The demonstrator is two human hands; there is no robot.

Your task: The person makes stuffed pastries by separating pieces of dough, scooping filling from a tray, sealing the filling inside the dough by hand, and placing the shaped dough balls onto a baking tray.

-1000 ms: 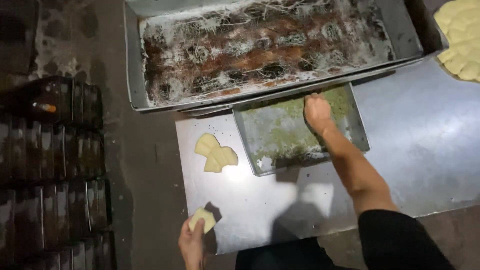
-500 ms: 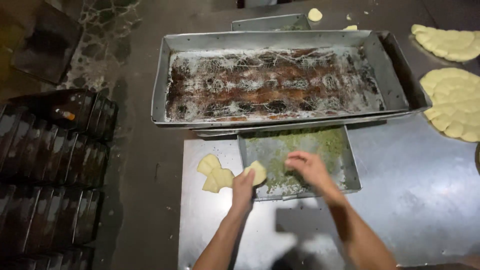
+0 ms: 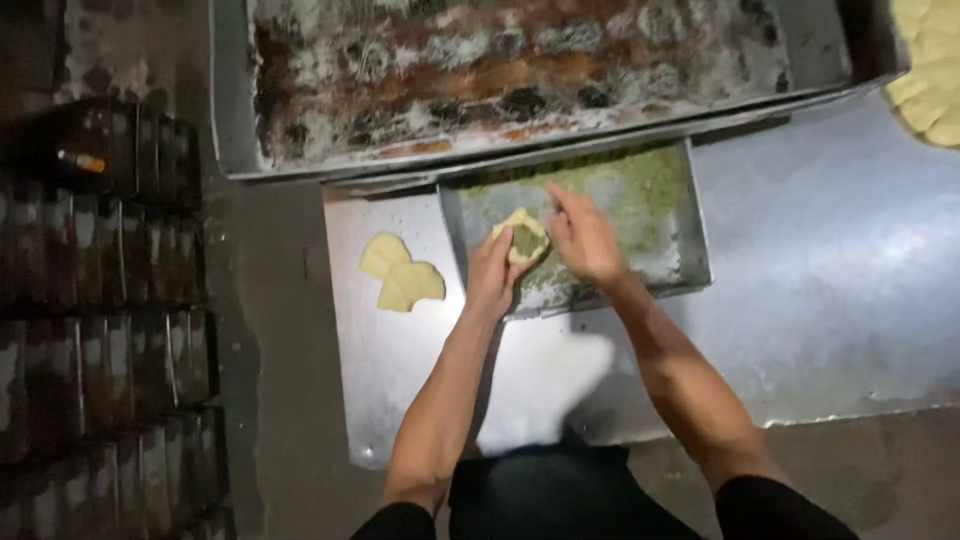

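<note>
My left hand (image 3: pixel 492 272) holds a pale dough piece (image 3: pixel 524 238) with green filling in its middle, above the near left part of a small metal tray (image 3: pixel 690 240). That tray carries a layer of green crumbly filling (image 3: pixel 640 195). My right hand (image 3: pixel 582 236) is at the dough's right side, fingertips touching it. Two more flat pale dough pieces (image 3: pixel 400 272) lie on the metal sheet (image 3: pixel 400 370) to the left of the tray.
A large, crusted metal baking tray (image 3: pixel 520 70) sits just beyond the small one. More pale dough pieces (image 3: pixel 930 80) lie at the far right on the metal surface. Dark stacked moulds (image 3: pixel 100 300) fill the left side.
My left hand carried a dough piece from the near sheet edge up over the small tray. My right hand left the filling and came to the dough, which now has green filling on it.
</note>
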